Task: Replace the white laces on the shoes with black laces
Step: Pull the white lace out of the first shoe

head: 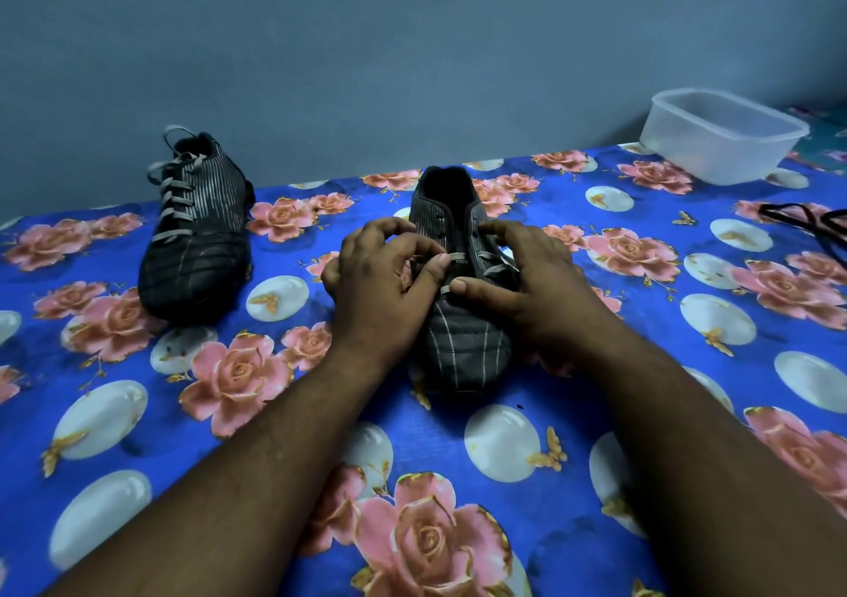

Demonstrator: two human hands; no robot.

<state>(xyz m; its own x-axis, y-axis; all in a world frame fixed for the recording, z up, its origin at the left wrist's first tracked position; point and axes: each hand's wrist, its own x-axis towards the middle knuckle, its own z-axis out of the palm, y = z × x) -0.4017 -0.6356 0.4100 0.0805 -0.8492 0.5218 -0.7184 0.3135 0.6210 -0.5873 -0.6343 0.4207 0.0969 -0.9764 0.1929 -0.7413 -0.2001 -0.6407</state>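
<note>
Over the near shoe, both hands pinched its white lace, left and right; yanking could snag an eyelet.

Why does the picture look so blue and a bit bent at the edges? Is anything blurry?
Head view: dim, cool light tints the wall bluish; the wide lens bows the flowered cloth and stretches the forearms near the bottom; the far shoe and the plastic tub look soft, as do both hands on the near shoe; no strong glare.
</note>
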